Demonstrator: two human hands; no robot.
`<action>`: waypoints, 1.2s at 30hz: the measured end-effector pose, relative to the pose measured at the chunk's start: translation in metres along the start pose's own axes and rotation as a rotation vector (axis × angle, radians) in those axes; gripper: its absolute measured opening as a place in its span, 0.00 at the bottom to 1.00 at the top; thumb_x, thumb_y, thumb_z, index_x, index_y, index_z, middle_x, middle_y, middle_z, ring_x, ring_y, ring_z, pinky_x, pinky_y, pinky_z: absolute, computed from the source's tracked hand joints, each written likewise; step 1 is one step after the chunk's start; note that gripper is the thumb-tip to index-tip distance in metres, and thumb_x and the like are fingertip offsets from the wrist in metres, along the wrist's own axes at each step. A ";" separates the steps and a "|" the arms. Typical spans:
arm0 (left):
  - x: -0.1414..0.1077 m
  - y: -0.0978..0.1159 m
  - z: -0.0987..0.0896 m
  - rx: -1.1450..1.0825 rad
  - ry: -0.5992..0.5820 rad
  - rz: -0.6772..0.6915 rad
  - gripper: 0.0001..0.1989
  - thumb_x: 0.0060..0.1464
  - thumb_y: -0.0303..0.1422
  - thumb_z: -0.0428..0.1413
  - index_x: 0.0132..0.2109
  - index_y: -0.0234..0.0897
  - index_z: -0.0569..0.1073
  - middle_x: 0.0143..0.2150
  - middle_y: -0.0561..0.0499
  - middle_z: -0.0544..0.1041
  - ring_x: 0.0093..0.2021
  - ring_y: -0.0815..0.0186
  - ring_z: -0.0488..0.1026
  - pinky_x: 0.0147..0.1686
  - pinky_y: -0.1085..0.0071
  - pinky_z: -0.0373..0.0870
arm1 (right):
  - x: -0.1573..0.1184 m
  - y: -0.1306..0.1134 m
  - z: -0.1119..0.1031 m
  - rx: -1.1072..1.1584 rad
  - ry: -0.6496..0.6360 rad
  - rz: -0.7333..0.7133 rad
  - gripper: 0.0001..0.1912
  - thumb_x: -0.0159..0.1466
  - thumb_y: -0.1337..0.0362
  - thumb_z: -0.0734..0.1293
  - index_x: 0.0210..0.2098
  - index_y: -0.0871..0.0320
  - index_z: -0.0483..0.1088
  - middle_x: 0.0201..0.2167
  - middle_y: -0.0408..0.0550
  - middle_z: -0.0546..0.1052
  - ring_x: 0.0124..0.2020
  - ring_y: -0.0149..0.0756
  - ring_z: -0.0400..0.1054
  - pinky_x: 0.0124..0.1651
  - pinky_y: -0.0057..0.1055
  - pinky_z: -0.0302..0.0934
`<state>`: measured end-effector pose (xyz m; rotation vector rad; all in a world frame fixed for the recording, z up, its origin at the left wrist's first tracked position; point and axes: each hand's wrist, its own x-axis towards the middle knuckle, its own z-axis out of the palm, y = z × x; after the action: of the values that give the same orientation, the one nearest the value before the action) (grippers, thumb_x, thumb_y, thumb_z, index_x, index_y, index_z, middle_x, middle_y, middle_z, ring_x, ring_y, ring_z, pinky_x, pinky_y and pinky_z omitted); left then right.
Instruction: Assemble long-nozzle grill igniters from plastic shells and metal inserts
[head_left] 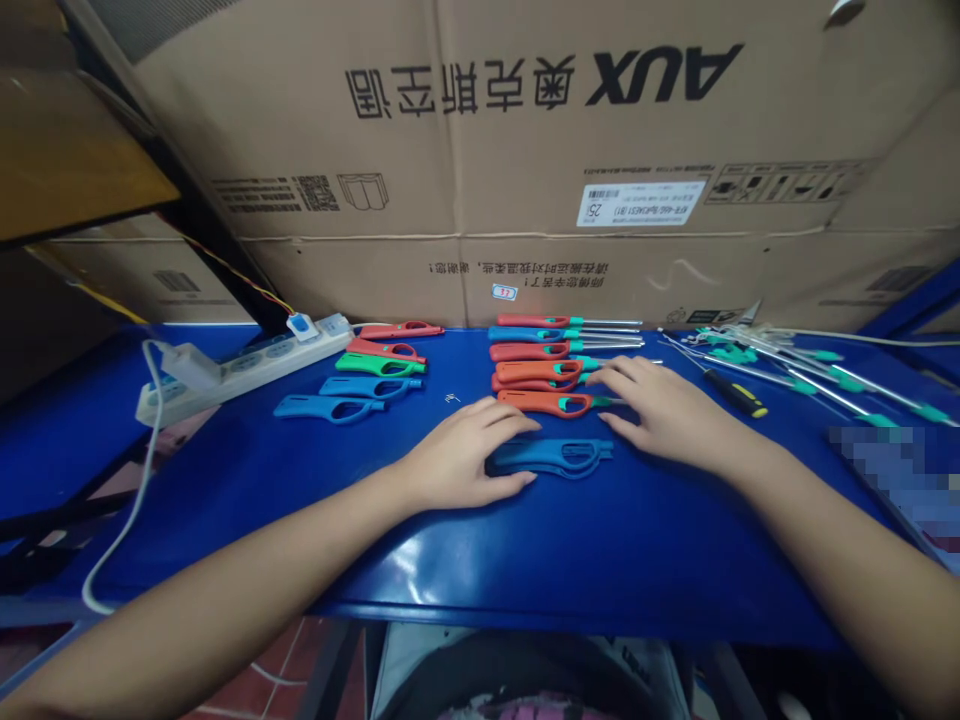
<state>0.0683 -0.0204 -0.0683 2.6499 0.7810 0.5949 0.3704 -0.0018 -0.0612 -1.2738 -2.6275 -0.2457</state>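
Observation:
My left hand (465,455) is curled around the handle end of a blue gas-lighter casing (577,458), thumb on the near side and fingers on the far side. The casing lies on the blue table, its trigger opening and nozzle end pointing right. My right hand (664,410) is at the metal-rod end of an orange lighter (544,402), the front one of a stacked row. Its thumb and fingers are apart, with the rod partly hidden behind them. Behind it lie more red lighters (529,351) and a blue lighter (529,334) with green triggers and metal rods.
At left lie loose blue casings (326,407), a green casing (379,364) and red casings (401,330), beside a white power strip (255,365). Metal rods with green parts (832,380) and a screwdriver (739,395) lie at right. A large cardboard sheet (525,140) stands behind.

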 end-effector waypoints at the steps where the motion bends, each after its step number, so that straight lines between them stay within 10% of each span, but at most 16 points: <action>1: 0.000 -0.001 -0.001 0.012 0.032 -0.005 0.22 0.61 0.41 0.59 0.60 0.40 0.71 0.56 0.44 0.76 0.56 0.55 0.71 0.58 0.57 0.68 | -0.001 0.005 0.002 -0.030 -0.011 0.012 0.17 0.67 0.61 0.65 0.54 0.57 0.68 0.51 0.57 0.74 0.50 0.52 0.70 0.49 0.49 0.68; 11: 0.002 -0.012 0.008 0.054 0.120 -0.094 0.21 0.66 0.40 0.54 0.63 0.40 0.70 0.63 0.43 0.74 0.63 0.53 0.69 0.64 0.51 0.65 | 0.004 0.019 0.012 0.052 -0.024 0.044 0.08 0.69 0.64 0.62 0.41 0.57 0.73 0.41 0.52 0.79 0.44 0.46 0.73 0.47 0.44 0.67; 21: 0.003 -0.014 0.010 0.085 0.229 -0.182 0.24 0.66 0.41 0.54 0.65 0.41 0.67 0.66 0.41 0.67 0.66 0.52 0.63 0.66 0.50 0.63 | 0.007 0.006 0.019 0.161 0.161 0.091 0.24 0.69 0.63 0.60 0.64 0.54 0.62 0.64 0.57 0.67 0.64 0.51 0.61 0.63 0.56 0.58; 36: 0.003 -0.018 0.024 -0.061 0.249 -0.307 0.29 0.67 0.42 0.51 0.69 0.37 0.57 0.70 0.37 0.58 0.71 0.53 0.58 0.70 0.52 0.56 | 0.011 -0.011 0.025 0.225 -0.001 0.050 0.25 0.75 0.59 0.52 0.69 0.51 0.57 0.68 0.50 0.66 0.70 0.51 0.54 0.70 0.68 0.38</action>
<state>0.0743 -0.0082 -0.0955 2.3612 1.1916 0.8548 0.3516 0.0058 -0.0834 -1.2608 -2.5337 0.0586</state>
